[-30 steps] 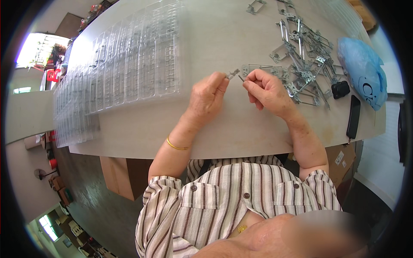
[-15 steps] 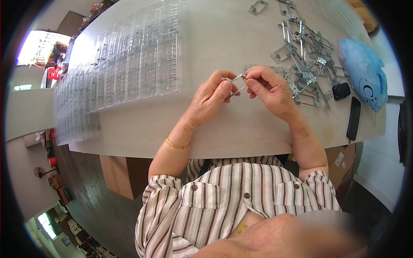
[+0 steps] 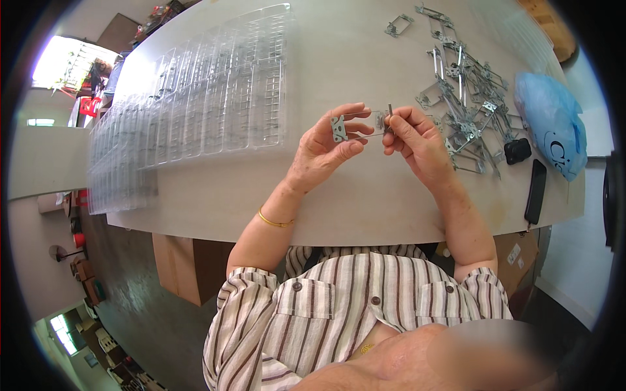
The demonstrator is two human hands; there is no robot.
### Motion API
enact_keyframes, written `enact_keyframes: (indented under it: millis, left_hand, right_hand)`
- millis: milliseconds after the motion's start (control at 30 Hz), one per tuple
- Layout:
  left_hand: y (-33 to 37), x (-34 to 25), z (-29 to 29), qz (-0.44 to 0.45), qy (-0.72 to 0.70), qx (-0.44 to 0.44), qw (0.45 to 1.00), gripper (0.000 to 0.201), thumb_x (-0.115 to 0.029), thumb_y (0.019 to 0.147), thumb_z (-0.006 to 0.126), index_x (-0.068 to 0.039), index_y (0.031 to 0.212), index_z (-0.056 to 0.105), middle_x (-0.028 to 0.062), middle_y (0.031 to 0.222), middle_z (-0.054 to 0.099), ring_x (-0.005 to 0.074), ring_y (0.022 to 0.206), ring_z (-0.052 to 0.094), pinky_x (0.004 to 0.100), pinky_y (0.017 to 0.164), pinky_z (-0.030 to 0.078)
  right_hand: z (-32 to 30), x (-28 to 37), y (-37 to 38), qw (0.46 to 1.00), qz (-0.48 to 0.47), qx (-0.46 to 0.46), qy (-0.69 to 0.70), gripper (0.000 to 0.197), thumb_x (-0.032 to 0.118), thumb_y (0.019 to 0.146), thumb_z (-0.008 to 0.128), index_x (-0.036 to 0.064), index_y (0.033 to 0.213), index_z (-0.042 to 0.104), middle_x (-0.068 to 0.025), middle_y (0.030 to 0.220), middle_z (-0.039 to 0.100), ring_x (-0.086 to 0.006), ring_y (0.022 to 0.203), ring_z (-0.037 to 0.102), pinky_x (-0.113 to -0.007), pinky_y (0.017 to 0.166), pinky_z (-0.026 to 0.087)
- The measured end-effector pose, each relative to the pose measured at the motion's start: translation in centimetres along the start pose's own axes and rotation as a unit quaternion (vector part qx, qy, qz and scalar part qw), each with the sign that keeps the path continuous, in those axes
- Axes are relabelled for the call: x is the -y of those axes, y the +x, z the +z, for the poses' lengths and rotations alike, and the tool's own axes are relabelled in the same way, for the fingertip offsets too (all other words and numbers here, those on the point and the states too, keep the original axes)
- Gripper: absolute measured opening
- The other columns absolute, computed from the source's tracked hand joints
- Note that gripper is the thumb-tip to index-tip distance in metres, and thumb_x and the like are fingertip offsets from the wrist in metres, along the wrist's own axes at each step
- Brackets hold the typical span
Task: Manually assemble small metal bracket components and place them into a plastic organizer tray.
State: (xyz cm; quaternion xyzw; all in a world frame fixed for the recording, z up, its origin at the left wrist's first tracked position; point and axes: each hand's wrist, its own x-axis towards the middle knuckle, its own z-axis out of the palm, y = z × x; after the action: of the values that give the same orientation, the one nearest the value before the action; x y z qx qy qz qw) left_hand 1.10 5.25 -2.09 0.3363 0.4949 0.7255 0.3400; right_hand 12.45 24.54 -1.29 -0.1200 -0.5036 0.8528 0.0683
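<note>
Over the table, a small metal bracket, with a silvery end plate and thin rods, spans both hands. My right hand pinches its far end between thumb and fingers, where a short dark pin or edge sticks up. My left hand has its fingers spread and its thumb apart. The end plate lies against its fingers, and I cannot make out how firmly they touch it. A tangled pile of similar brackets lies just beyond my right hand.
Stacked clear plastic trays cover the table's left side. At the right sit a blue plastic bag, a small black case and a black phone-like object. A lone bracket lies at the back. Cardboard boxes stand below the table edge.
My left fingers have spread from a pinch, and the bracket has turned so that its end plate shows. My right hand still grips the other end, slightly farther right.
</note>
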Motion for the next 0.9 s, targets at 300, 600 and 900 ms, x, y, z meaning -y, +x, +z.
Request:
enact_keyframes:
  millis: [300, 600, 900]
  left_hand:
    - [-0.1, 0.4, -1.2, 0.044, 0.009, -0.030, 0.999, 0.045, -0.038, 0.105, 0.051, -0.002, 0.131, 0.055, 0.0145, 0.118, 0.067, 0.0263, 0.112, 0.064, 0.0393, 0.095, 0.051]
    - [-0.2, -0.2, -0.1, -0.086, 0.005, -0.013, 0.996, 0.044, -0.044, 0.107, 0.046, -0.004, 0.120, 0.059, 0.0005, 0.075, 0.056, 0.0107, 0.071, 0.053, 0.0266, 0.067, 0.042]
    - [-0.3, 0.0, -0.2, -0.107, 0.087, 0.004, 0.990, 0.042, -0.041, 0.107, 0.046, -0.003, 0.120, 0.060, -0.0011, 0.076, 0.053, 0.0080, 0.070, 0.048, 0.0228, 0.063, 0.037]
  right_hand:
    - [1.5, 0.6, -0.6, 0.989, 0.069, -0.011, -0.128, 0.017, 0.023, 0.102, 0.062, 0.0055, 0.106, 0.062, -0.0025, 0.091, 0.066, -0.0104, 0.068, 0.065, -0.025, 0.061, 0.055]
    - [1.6, 0.8, -1.0, 0.985, -0.014, 0.012, -0.170, 0.013, 0.018, 0.101, 0.064, 0.0053, 0.103, 0.062, 0.0013, 0.079, 0.060, -0.0047, 0.063, 0.055, -0.022, 0.054, 0.047]
    - [2.0, 1.2, -1.3, 0.981, 0.015, 0.025, -0.193, 0.014, 0.019, 0.101, 0.062, 0.0051, 0.102, 0.062, 0.0032, 0.069, 0.056, -0.0041, 0.059, 0.052, -0.020, 0.052, 0.043]
